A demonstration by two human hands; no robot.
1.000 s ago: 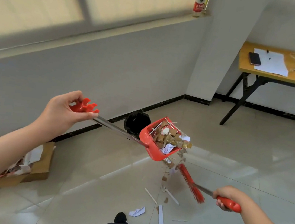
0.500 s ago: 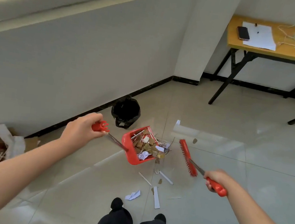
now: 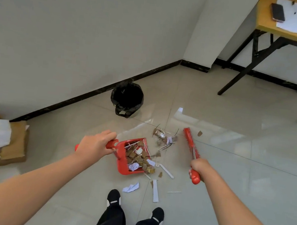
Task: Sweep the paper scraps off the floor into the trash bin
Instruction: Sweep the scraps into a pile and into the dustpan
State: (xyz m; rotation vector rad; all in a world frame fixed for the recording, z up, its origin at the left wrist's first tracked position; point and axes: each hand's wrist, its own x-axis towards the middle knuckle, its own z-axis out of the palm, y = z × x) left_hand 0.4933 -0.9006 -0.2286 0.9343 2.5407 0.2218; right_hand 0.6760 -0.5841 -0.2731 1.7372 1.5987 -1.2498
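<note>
We have the left hand (image 3: 94,146) wrapped around the red dustpan (image 3: 132,158) handle and the right hand (image 3: 199,167) fisted on the brush (image 3: 190,144) handle — collection step. Loose paper scraps (image 3: 165,137) lie between pan and brush, with more nearer us. Next: sweep leftward into the pan, then carry it to the trash bin (image 3: 127,98) at the far wall.

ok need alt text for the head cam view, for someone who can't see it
Seen from above, a person's left hand holds a red dustpan full of paper scraps while the right hand holds a red brush, over a tiled floor still littered with scraps. A black-lined trash bin stands by the wall beyond, a cardboard box at left.
</note>
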